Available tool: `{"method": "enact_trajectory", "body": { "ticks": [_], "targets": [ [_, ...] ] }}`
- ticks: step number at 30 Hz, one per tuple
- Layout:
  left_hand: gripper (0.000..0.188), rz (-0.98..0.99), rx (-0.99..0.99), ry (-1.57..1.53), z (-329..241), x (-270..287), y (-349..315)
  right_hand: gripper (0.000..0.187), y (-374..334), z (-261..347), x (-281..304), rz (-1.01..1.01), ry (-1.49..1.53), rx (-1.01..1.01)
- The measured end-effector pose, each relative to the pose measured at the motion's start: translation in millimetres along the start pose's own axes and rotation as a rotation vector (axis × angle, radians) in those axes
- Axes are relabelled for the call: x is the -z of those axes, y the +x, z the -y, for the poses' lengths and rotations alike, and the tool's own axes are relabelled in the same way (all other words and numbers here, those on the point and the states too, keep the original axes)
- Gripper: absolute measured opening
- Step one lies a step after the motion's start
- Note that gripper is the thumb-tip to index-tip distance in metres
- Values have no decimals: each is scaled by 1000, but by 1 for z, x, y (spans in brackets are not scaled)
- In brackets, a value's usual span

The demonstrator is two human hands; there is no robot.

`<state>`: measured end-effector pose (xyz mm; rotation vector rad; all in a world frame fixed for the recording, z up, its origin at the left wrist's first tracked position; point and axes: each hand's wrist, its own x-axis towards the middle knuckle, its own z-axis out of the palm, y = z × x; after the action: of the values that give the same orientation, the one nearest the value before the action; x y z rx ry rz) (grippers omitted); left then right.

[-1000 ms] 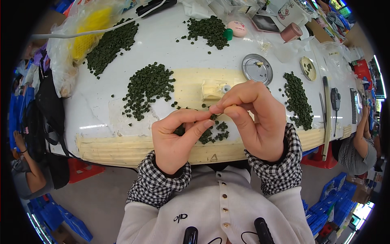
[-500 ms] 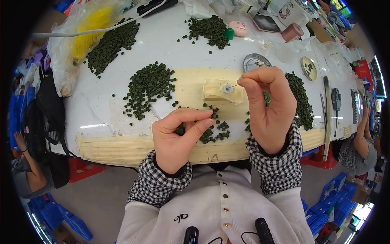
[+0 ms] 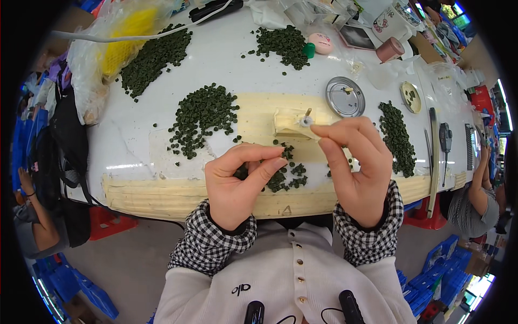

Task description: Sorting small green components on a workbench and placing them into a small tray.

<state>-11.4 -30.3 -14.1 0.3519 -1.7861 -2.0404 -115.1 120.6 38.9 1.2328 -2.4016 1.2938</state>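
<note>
My left hand [image 3: 233, 183] has thumb and forefinger pinched over a loose cluster of small dark green pieces [image 3: 295, 174]; whatever lies between the tips is too small to make out. Beyond it sits a block wrapped in cream tape [image 3: 285, 129], topped by a small whitish nozzle-like piece [image 3: 306, 122] with a thin brownish stick [image 3: 308, 112] standing up from it. My right hand [image 3: 360, 167] is closed in a pinch at the right side of this nozzle, by the tape's edge. What its fingertips hold, if anything, cannot be seen.
Heaps of dark green pieces lie at the left [image 3: 202, 116], far left [image 3: 154, 62], far middle [image 3: 281, 46] and right [image 3: 396, 140]. A round metal lid [image 3: 345, 96] lies behind my right hand. Tweezers, a long strip [image 3: 433, 162] and a screwdriver-like tool [image 3: 445, 140] rest at the right.
My right hand has come down and slightly toward me beside the nozzle; the thin pin it held no longer shows in its fingers. A stick now stands visible at the nozzle. The left hand barely moved.
</note>
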Motion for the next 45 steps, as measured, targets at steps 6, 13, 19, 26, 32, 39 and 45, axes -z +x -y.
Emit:
{"method": "enact_trajectory", "body": {
  "ticks": [6, 13, 19, 26, 32, 39, 45],
  "targets": [
    [16, 15, -25, 16, 1, 1, 0, 29, -25, 7, -9, 141, 317, -126],
    [16, 22, -33, 48, 0, 0, 1, 31, -31, 2, -13, 162, 381, -139],
    [17, 41, -40, 64, 3, 1, 1, 30, -32, -3, -14, 163, 339, -101],
    [17, 75, -42, 57, 3, 1, 1, 30, -34, -3, -13, 170, 347, -107],
    [16, 84, -22, 70, 2, 0, 0, 29, -37, -1, -12, 154, 350, -114],
    [15, 79, 99, 210, -12, 14, -2, 17, -37, -16, 16, -10, 87, -205],
    [18, 80, 102, 288, -9, 23, 0, 13, -52, -26, 14, 39, -229, -90]
  ]
}}
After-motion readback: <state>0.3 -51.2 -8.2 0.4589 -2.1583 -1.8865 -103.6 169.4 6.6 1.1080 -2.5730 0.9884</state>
